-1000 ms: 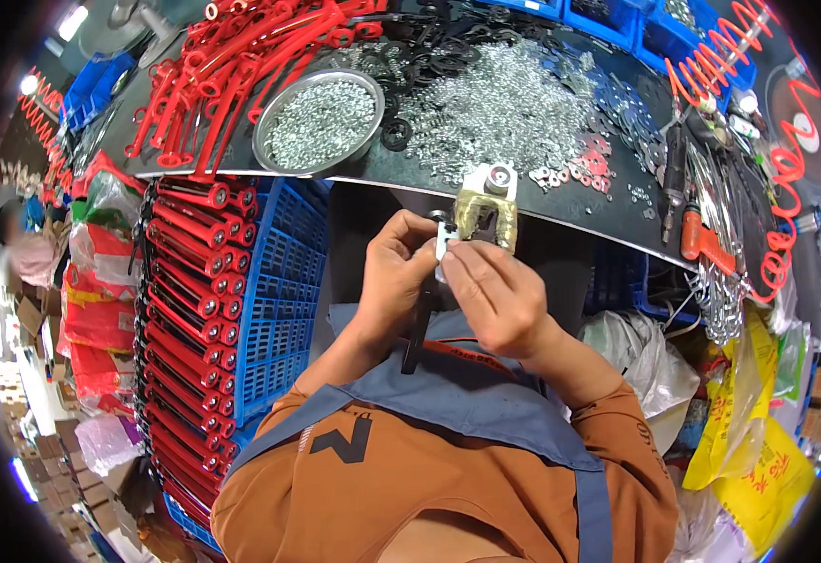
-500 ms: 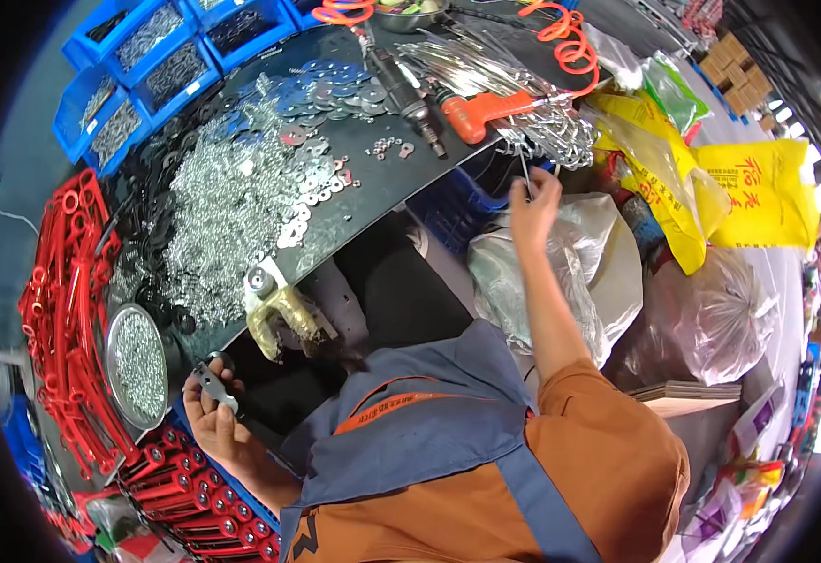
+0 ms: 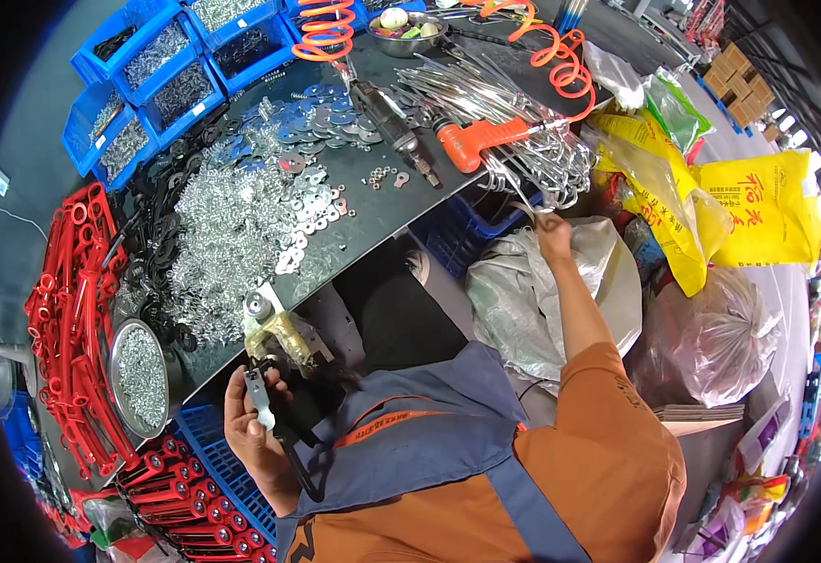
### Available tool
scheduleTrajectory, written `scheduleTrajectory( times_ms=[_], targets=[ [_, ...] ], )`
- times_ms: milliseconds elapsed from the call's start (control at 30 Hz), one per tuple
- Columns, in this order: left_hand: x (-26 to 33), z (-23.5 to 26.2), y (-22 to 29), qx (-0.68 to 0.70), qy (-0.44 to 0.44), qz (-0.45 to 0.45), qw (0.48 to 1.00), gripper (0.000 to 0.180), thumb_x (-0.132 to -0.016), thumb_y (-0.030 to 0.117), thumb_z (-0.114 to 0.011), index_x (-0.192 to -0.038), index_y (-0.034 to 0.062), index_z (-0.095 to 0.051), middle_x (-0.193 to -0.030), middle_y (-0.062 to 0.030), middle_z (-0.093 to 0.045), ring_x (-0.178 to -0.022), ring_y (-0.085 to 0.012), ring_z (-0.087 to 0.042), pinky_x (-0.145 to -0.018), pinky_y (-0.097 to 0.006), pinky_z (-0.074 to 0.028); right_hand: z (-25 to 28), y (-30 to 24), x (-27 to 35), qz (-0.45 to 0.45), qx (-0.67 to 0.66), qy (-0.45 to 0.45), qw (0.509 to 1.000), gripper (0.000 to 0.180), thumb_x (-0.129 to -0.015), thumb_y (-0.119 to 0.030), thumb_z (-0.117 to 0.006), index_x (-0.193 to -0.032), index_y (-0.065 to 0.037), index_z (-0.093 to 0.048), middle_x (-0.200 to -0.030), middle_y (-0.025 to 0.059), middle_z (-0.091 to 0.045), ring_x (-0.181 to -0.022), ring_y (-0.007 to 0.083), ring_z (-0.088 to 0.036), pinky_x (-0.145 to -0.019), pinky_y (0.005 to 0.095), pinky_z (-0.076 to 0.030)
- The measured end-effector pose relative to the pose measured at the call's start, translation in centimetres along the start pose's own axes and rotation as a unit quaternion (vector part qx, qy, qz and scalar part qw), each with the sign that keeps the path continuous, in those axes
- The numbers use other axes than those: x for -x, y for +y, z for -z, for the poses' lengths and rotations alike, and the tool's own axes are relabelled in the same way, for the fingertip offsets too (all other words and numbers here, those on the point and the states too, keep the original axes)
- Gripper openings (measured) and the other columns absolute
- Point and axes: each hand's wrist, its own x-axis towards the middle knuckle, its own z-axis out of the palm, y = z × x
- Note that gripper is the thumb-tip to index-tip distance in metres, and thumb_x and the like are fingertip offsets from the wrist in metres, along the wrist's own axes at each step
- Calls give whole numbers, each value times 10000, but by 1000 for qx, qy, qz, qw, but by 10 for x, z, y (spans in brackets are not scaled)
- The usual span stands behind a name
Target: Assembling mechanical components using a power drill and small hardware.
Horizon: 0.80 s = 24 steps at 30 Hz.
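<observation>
My left hand (image 3: 253,433) is closed around a narrow silver metal plate (image 3: 259,398) attached to a long black part (image 3: 300,464) that hangs past the wrist. It is close to a bench fixture (image 3: 279,328) wrapped in yellowish tape at the bench edge. Off to the right, my right hand (image 3: 553,236) pinches a thin metal rod (image 3: 524,199) at the near end of a heap of hooked metal rods (image 3: 561,169). Its fingertips are partly hidden. An orange-handled air tool (image 3: 476,144) lies across that heap, beside a dark air tool (image 3: 392,120).
Washers and small metal parts (image 3: 228,235) are heaped on the bench, with blue bins (image 3: 162,89) behind. Red handles (image 3: 73,328) and a metal bowl (image 3: 140,375) of small parts lie left. Blue crates, plastic sacks (image 3: 514,281) and yellow bags (image 3: 758,211) flank me.
My left hand has moved right, toward the taped fixture, with the metal plate turned more upright. My right hand has drawn back toward me and slightly right, with the rod in its fingers.
</observation>
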Motion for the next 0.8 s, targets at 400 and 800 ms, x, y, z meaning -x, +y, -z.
scheduleTrajectory(
  times_ms=[400,800],
  targets=[
    [-23,-7,-4,-18,-53,-14,998,720,-847,366,-641,-1320,-105,-372,-1131,-220,-601,-950,-215,-627,-833,-305,-514,108,-55,21,-7,115,-24,993,370,-883,-306,-559,-782,49,-569,-689,219,-599,-668,343,-613,-625,437,-446],
    [-1,5,-5,26,-36,30,999,715,-805,362,-673,-1282,-104,-415,-1115,-222,-615,-944,-218,-635,-859,-301,-507,36,-84,93,7,-116,94,989,304,-831,-238,-698,-952,37,-655,-666,43,-595,-651,88,-538,-596,258,-431]
  ],
)
